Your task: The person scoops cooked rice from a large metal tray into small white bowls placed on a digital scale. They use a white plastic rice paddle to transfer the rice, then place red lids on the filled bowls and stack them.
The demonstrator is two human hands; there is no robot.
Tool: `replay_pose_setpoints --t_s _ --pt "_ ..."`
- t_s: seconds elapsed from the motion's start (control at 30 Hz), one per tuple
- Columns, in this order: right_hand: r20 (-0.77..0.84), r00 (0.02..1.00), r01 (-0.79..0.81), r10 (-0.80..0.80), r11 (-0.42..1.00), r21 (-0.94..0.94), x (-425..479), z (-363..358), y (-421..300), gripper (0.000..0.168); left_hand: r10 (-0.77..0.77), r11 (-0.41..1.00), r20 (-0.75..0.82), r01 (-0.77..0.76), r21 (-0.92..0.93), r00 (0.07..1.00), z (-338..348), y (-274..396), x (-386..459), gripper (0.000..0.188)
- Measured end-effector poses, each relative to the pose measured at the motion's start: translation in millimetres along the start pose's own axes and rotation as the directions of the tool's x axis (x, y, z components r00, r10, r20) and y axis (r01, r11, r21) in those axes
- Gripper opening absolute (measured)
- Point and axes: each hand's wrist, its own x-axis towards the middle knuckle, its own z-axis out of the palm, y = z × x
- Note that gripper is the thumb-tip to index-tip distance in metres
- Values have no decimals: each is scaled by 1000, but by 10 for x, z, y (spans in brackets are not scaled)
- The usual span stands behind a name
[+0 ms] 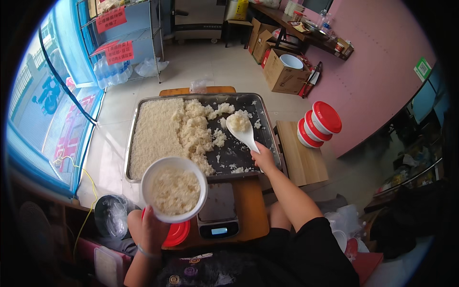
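Observation:
My left hand (pixel 153 229) holds a white round bowl (pixel 146 186) partly filled with cooked rice (pixel 175 192), raised over the near left edge of a large metal tray (pixel 229 175). In my right hand (pixel 264 157) is a white rice paddle (pixel 245 138) with a clump of rice on its blade, above the dark, rice-specked right part of the tray. Packed rice (pixel 156 132) covers the tray's left side; looser clumps (pixel 197 134) lie along the middle. A kitchen scale (pixel 218 211) with a lit display stands below the tray, beside a red lid (pixel 178 233), partly hidden by my left hand.
Stacked white tubs with red lids (pixel 319 125) stand on a wooden board (pixel 303 161) at the right. A bin (pixel 113 217) with plastic is at the lower left. Cardboard boxes (pixel 287 77) and a wire shelf (pixel 155 36) stand farther back.

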Motion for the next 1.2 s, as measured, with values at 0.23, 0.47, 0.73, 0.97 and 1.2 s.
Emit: replay_pose_setpoints --t_s 0.23,0.47,0.73,0.97,1.2 --pt "116 984 129 -135 990 60 -665 -450 -306 48 -103 902 151 156 -402 983 187 -373 589 51" --pt "243 885 464 -396 787 -407 -1385 -544 -1140 31 -118 956 187 163 -246 975 501 -294 484 61" --pt "378 748 663 -545 604 -442 -1709 -595 -1382 26 -98 941 225 163 -295 970 495 -218 356 53" --pt "334 686 704 -647 473 -530 -1609 -557 -1400 26 -87 930 246 168 -328 965 487 -228 206 54" --pt "435 681 709 -589 382 -592 -1690 -336 -1412 30 -62 957 222 121 -262 973 586 -194 99 53"
